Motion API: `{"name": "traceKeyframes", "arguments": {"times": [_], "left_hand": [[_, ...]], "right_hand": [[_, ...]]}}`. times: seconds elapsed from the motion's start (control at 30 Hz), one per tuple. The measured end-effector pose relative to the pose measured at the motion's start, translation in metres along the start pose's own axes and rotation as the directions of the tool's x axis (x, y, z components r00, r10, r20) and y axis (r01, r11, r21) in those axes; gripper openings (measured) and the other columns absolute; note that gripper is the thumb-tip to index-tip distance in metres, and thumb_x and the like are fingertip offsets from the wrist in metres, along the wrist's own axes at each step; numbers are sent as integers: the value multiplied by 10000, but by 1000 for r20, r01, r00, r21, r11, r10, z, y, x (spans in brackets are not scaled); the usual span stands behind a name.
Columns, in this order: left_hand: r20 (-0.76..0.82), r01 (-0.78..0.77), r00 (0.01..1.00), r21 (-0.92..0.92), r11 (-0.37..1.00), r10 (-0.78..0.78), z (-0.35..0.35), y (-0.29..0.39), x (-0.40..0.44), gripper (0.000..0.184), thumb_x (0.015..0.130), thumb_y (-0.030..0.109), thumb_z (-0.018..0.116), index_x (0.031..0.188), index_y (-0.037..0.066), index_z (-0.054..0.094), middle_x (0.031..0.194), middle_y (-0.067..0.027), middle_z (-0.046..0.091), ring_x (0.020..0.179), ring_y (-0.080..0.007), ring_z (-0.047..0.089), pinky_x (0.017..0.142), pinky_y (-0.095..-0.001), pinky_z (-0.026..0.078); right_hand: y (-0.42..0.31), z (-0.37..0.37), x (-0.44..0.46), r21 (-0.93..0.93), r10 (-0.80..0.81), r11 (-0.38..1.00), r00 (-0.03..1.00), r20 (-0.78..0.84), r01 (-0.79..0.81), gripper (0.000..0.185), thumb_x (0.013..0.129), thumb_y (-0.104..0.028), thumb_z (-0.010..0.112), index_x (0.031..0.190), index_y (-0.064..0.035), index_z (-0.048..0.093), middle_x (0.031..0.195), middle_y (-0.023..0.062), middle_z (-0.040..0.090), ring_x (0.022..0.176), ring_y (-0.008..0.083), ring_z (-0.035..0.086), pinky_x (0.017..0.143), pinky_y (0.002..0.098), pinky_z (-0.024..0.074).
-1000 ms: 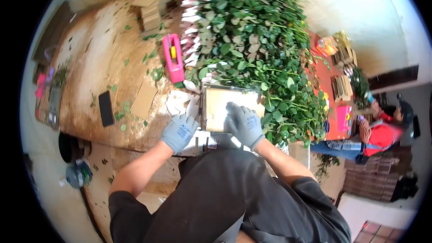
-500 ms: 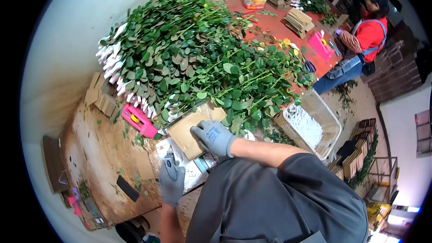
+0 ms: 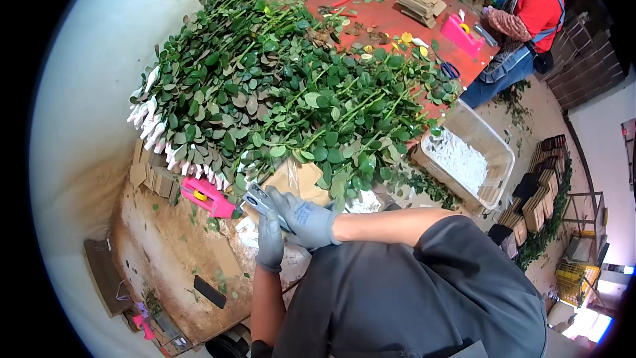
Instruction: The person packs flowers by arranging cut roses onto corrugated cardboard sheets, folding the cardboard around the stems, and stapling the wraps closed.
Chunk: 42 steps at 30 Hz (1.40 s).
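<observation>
My left hand (image 3: 270,242), in a grey glove, is wrapped round a grey stapler (image 3: 257,197) held close against my right hand. My right hand (image 3: 308,223), gloved too, grips the near part of a brown cardboard wrap (image 3: 311,182); some of its fingers are hidden behind the stapler. Clear plastic shows on the cardboard. Just beyond lies a big heap of leafy green stems (image 3: 278,99), many with white-wrapped ends on the left. A pink tape dispenser (image 3: 209,197) stands left of the cardboard.
A phone (image 3: 209,292) lies on the worn wooden table (image 3: 152,252). Folded cardboard (image 3: 156,176) leans by the wall. At right stands a clear bin (image 3: 500,172) with white strips. A person in red (image 3: 540,16) works at the red table (image 3: 371,16), where scissors (image 3: 450,70) lie.
My left hand has raised the stapler up and right, from beside the cardboard to against my right hand. My right hand has shifted slightly down. The whole view has shifted too.
</observation>
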State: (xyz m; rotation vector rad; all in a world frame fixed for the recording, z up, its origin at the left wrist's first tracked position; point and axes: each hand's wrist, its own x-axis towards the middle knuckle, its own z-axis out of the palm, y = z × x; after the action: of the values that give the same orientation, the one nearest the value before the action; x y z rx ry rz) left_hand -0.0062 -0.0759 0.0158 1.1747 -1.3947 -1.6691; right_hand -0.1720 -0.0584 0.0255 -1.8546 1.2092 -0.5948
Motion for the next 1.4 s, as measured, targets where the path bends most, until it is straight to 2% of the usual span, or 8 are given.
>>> {"name": "traceKeyframes", "arguments": {"times": [0.17, 0.27, 0.33, 0.4, 0.63, 0.97, 1.13, 1.4], "left_hand": [[69, -81, 995, 229, 970, 67, 6, 17, -2, 768, 1020, 312, 570, 1585, -71, 218, 1560, -244, 401, 1455, -347, 397, 1195, -405, 330], [253, -310, 949, 660, 684, 187, -3, -7, -7, 992, 853, 356, 808, 1549, -103, 270, 1578, -313, 360, 1490, -456, 335, 1200, -496, 307], [352, -428, 903, 771, 472, 245, 9, 0, -9, 978, 832, 319, 811, 1564, -66, 288, 1592, -288, 355, 1497, -482, 295, 1210, -533, 274], [333, -409, 912, 796, 447, 241, 15, -4, -11, 969, 811, 266, 808, 1572, -47, 296, 1595, -283, 357, 1492, -501, 290, 1209, -545, 272], [288, -359, 930, 849, 389, 230, 18, -13, -11, 894, 794, 133, 747, 1579, 8, 336, 1608, -241, 370, 1511, -469, 286, 1214, -536, 265], [258, -355, 922, 861, 363, 290, 18, -17, -11, 829, 782, 118, 728, 1539, 23, 407, 1578, -190, 422, 1504, -405, 325, 1228, -494, 274], [247, -345, 925, 862, 371, 287, 18, -14, -12, 788, 790, 90, 733, 1517, 23, 438, 1564, -176, 442, 1493, -392, 347, 1222, -492, 290], [218, -326, 929, 862, 387, 298, 17, -10, -13, 769, 784, 74, 742, 1499, 30, 464, 1548, -168, 462, 1481, -376, 371, 1208, -492, 316]], "right_hand": [[13, -30, 16, 429, 65, 902, 998, -12, -54, 647, 823, -117, 651, 1446, -69, 483, 1157, 212, 652, 1108, 359, 653, 970, 436, 521], [26, -93, 4, 303, 122, 937, 976, 180, -173, 656, 785, -226, 676, 1391, -37, 513, 1175, 224, 684, 1074, 357, 686, 927, 425, 548], [43, -129, -7, 166, 163, 964, 958, 238, -205, 655, 817, -326, 707, 1383, -42, 541, 1153, 202, 704, 1040, 322, 697, 904, 417, 550], [43, -160, -17, 116, 331, 911, 869, 367, -396, 640, 823, -348, 720, 1363, -43, 566, 1098, 202, 719, 1013, 327, 705, 895, 430, 547], [81, -174, -33, -270, 370, 921, 844, 389, -280, 462, 804, -230, 691, 1204, -13, 610, 1018, 232, 711, 968, 395, 694, 824, 465, 539], [78, -177, -25, -268, 319, 938, 852, 414, -221, 371, 820, -189, 662, 1144, -19, 602, 970, 219, 702, 947, 397, 691, 798, 482, 531], [65, -173, -5, -542, 328, 837, 857, 397, -70, 384, 826, -164, 627, 1184, -28, 591, 1003, 213, 702, 953, 409, 689, 811, 499, 528], [58, -178, 26, -429, 253, 899, 695, 673, 88, 435, 796, -97, 656, 1227, -68, 607, 945, 185, 711, 910, 394, 685, 768, 483, 527]]}}
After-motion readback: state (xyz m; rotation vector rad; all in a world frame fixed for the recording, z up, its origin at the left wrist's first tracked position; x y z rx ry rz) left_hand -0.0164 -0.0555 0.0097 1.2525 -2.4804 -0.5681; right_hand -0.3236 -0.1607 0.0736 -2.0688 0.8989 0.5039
